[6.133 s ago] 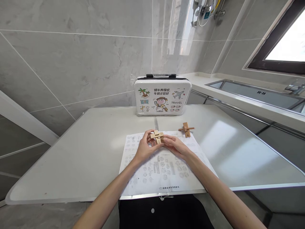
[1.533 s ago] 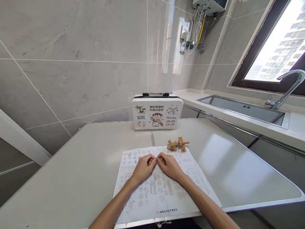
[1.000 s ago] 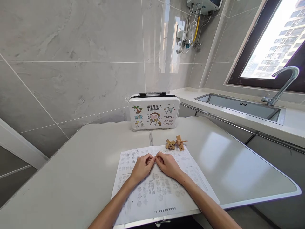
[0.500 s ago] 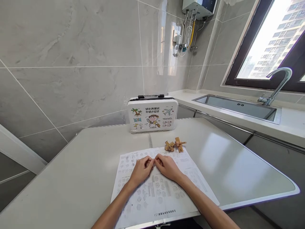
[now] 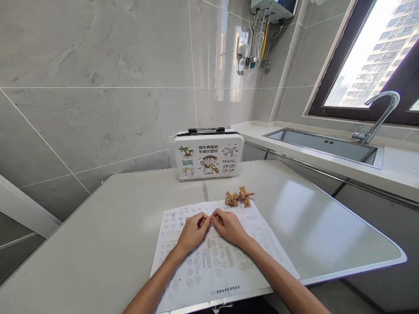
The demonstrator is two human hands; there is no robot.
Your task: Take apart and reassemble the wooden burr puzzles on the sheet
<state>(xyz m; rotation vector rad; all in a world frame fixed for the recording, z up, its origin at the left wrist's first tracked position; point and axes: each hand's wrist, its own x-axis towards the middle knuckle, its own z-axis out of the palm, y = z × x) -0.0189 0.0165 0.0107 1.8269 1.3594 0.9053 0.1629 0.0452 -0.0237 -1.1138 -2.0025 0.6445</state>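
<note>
My left hand point(image 5: 195, 230) and my right hand point(image 5: 229, 225) rest on a large printed sheet point(image 5: 225, 274), their curled fingertips meeting in the middle. Both are closed, thumbs against the fingers, and I see nothing held in either. Small diagrams cover the sheet, and a line of print near my edge reads upside down. Just beyond my right hand, two wooden interlocking puzzles lie side by side at the sheet's far edge. The left puzzle point(image 5: 231, 199) is compact; the right puzzle point(image 5: 245, 196) has a bar sticking out to the right.
A white cartoon-printed case point(image 5: 209, 159) with a black handle stands at the back of the white table point(image 5: 98, 244), near the tiled wall. To the right runs a counter with a sink point(image 5: 321, 146) and a tap point(image 5: 382, 115). A water heater point(image 5: 275, 11) hangs above.
The whole view has shifted very slightly. My hands keep the same pose, and the puzzles and sheet stay where they were.
</note>
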